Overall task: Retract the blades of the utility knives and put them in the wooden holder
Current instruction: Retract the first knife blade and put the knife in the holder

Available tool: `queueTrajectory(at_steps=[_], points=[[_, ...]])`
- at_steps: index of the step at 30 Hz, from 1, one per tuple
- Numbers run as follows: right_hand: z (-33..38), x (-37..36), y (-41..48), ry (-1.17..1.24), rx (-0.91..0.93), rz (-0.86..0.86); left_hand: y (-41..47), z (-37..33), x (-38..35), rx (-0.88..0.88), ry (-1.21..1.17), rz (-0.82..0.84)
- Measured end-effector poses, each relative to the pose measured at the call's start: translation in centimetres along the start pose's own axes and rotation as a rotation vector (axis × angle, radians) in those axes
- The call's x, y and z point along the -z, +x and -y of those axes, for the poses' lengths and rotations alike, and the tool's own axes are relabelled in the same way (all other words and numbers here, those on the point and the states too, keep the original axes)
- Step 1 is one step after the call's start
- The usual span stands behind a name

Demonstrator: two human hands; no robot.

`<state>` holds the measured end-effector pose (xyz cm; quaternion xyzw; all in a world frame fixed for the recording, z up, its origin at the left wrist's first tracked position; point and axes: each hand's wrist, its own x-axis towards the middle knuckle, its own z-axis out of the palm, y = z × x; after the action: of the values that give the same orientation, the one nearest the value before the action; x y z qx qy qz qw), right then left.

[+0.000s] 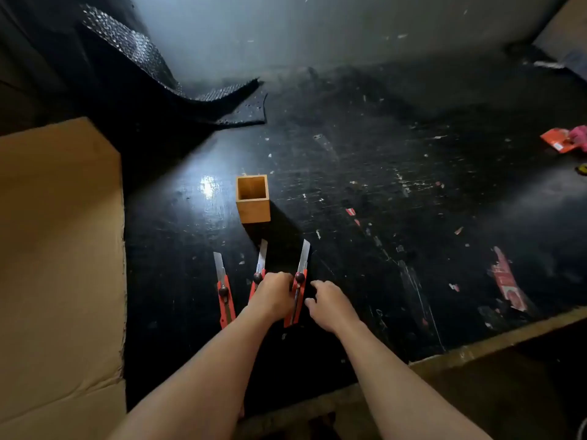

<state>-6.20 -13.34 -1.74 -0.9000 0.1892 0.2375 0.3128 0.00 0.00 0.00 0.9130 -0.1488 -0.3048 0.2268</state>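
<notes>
Three red utility knives lie side by side on the black worktop, all with their blades out and pointing away from me. The left knife lies untouched. My left hand covers the handle of the middle knife and its fingers grip the left side of the right knife. My right hand hovers just right of that knife with fingers spread and curled, holding nothing. The square wooden holder stands upright and empty a little beyond the blades.
A large cardboard sheet borders the left side. Dark bubble wrap lies at the back left. Red packaging sits at the far right, a red label scrap is stuck near the worktop's front edge.
</notes>
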Motion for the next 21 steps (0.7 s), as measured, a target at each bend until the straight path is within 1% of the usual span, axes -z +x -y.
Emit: queueTrajectory(at_steps=[4,6,9,12,16,19,21], points=[[0.2,-0.9,0.3,0.138,-0.020,-0.050,0.5,0.0,-1.1,0.117,-0.147,-0.039],[0.3,-1.5,0.5,0.266,-0.048,-0.086,0.7,-0.2,-1.5,0.160,-0.239,-0.064],[0.2,-1.4,0.4,0.444,-0.126,-0.087,0.7,-0.4,-1.9,0.227,-0.374,-0.088],[-0.1,-0.9,0.3,0.556,-0.134,-0.102,0.9,-0.3,-2.0,0.263,-0.503,-0.101],[0.1,1.4,0.8,0.665,-0.069,-0.108,1.4,-0.7,-0.4,0.233,-0.672,-0.112],[1.4,4.6,1.1,0.735,-0.003,-0.086,1.6,-1.8,2.5,0.162,-0.758,-0.141],[2.7,6.8,1.2,0.746,0.073,-0.097,1.6,-2.5,4.7,0.101,-0.796,-0.177]])
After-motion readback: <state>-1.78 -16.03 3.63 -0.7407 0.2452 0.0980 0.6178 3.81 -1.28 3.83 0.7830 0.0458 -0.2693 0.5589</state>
